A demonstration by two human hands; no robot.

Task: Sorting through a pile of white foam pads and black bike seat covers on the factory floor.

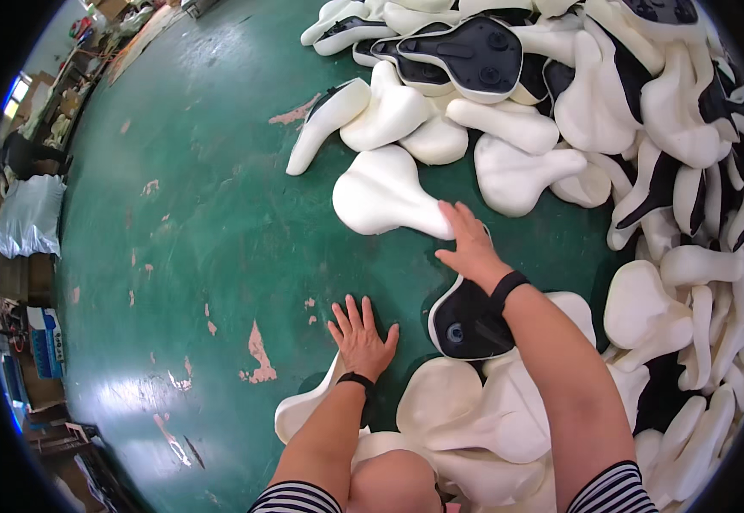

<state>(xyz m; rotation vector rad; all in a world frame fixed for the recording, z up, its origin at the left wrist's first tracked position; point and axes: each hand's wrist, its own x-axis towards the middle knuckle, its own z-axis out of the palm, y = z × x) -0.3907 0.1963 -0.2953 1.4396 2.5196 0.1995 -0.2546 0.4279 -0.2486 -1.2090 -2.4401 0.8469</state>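
Observation:
A white bicycle saddle (pixel 380 190) lies smooth side up on the green floor, its narrow nose pointing right. My right hand (pixel 473 246) is at that nose; the fingertips touch or overlap its tip, while the thumb is held apart below. Under my right wrist is a saddle with its black underside up (pixel 466 321). My left hand (pixel 362 342) has its fingers spread, flat on or just above the floor, with nothing in it. Beside my left forearm lies another white saddle (pixel 304 406), partly hidden by the arm.
A large heap of white saddles with black bases (pixel 688 111) covers the right side and curves round to the far side. More saddles (pixel 483 415) lie close in front of my knee (pixel 393 480). Along the left edge stand boxes (pixel 45 342) and a silver bag (pixel 28 215).

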